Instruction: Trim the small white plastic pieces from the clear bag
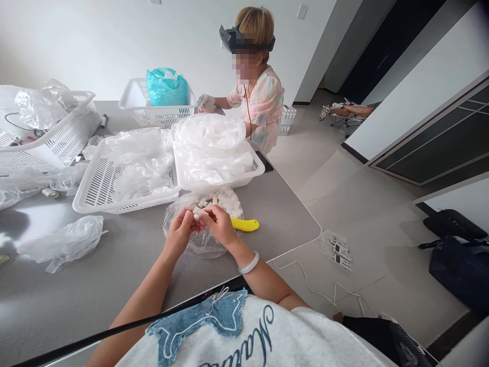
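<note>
White sweatshirt (244, 336) nearest, then left hand (179, 233) and right hand (217, 224) pinching a small white piece (196, 214) together, apparently held over a clear bag (208, 245) to catch drops; yellow tool (244, 225) just beside, within easy reach.

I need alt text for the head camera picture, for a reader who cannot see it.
The left hand and right hand pinch a small white piece above a clear plastic bag of white pieces, beside a yellow tool. Across the grey table, a gloved person works by white baskets of plastic film.
</note>
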